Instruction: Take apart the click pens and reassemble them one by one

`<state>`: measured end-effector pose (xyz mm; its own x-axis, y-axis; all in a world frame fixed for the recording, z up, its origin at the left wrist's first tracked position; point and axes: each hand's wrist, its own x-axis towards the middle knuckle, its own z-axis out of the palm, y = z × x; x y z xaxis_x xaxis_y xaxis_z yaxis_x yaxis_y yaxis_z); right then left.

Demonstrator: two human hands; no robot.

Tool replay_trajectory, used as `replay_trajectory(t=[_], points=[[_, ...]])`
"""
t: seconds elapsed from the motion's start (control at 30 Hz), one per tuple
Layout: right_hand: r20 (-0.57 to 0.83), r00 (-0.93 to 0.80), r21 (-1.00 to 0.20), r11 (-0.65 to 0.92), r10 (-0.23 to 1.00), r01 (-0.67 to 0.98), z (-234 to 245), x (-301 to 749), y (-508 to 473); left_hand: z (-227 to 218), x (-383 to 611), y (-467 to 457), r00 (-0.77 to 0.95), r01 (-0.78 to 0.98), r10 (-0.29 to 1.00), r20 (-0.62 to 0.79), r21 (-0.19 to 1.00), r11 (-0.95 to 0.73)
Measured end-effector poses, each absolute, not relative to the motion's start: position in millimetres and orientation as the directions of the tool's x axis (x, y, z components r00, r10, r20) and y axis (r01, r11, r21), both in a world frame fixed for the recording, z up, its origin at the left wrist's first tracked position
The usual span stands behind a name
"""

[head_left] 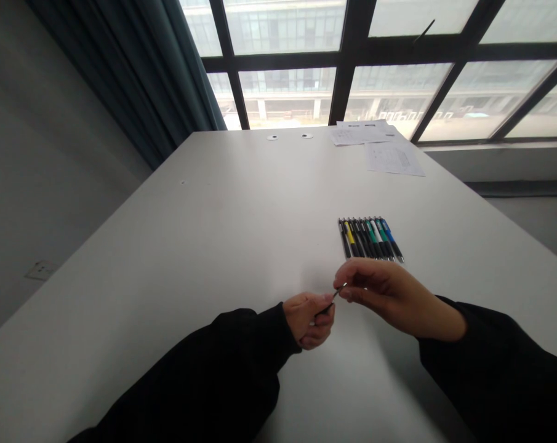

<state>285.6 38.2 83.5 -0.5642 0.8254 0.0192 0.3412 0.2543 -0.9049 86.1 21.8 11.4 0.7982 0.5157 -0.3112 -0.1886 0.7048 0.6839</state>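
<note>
A: what's in the hands here lol

B: slim dark pen refill [328, 307], looks like, running slantwise, far tip up toward the right hand [389, 297]; left hand [308, 320] has fingers curled tight on the near end, right fingertips [341, 290] pinched together on the tip

A: other pens?

B: row of pens [370, 237] side by side just past the right hand, on the white table [167, 246]

White table [176, 246]. Far edge: two round cable grommets [272, 137], side by side. Far right corner: printed paper sheets [393, 158], overlapping. Beyond the table: black-framed window [352, 61]. Left of the table: teal curtain [121, 67]; grey wall [52, 154] with wall socket [41, 269].
</note>
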Motion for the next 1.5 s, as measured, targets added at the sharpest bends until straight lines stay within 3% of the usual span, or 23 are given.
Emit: replay_trajectory(t=[0.27,0.43,0.53,0.77,0.93,1.03,1.2,1.3,1.37,1.43,1.5], points=[[-0.021,-0.531,-0.756,0.334,0.847,0.563,85.4,289.6,43.7,3.5,83.2,25.0,0.689,-0.295,0.687,-0.230,0.777,0.556],[-0.111,-0.553,-0.501,0.434,0.826,0.749,65.4,286.8,44.0,10.5,87.6,29.1,0.643,-0.348,0.731,-0.228,0.764,0.544],[-0.144,-0.559,-0.428,0.458,0.817,0.779,55.0,284.6,44.2,15.6,90.5,29.5,0.646,-0.358,0.723,-0.246,0.739,0.571],[-0.122,-0.565,-0.466,0.456,0.816,0.759,56.1,286.6,44.5,15.4,90.5,27.2,0.639,-0.334,0.725,-0.258,0.755,0.564],[0.023,-0.590,-0.726,0.419,0.807,0.545,73.5,283.7,40.5,12.5,89.9,26.6,0.638,-0.334,0.731,-0.242,0.769,0.546],[0.037,-0.598,-0.868,0.322,0.801,0.378,76.2,280.6,37.8,10.8,90.3,26.0,0.646,-0.295,0.719,-0.255,0.786,0.544],[-0.001,-0.520,-0.964,0.138,0.854,0.229,74.2,279.8,39.6,10.3,90.2,25.0,0.652,-0.305,0.724,-0.226,0.796,0.523],[0.070,-0.393,-0.966,0.161,0.917,0.204,73.8,283.8,43.1,11.9,90.2,25.9,0.638,-0.322,0.739,-0.218,0.796,0.513],[0.159,-0.300,-0.919,0.253,0.940,0.303,67.8,290.1,42.8,12.7,90.6,27.4,0.615,-0.318,0.754,-0.232,0.802,0.507],[0.271,-0.276,-0.781,0.378,0.922,0.497,55.0,299.2,38.6,13.0,90.9,29.0,0.592,-0.311,0.767,-0.247,0.808,0.501],[0.337,-0.377,-0.588,0.505,0.863,0.632,38.7,309.3,31.1,12.9,91.1,30.2,0.582,-0.307,0.772,-0.256,0.810,0.500]])
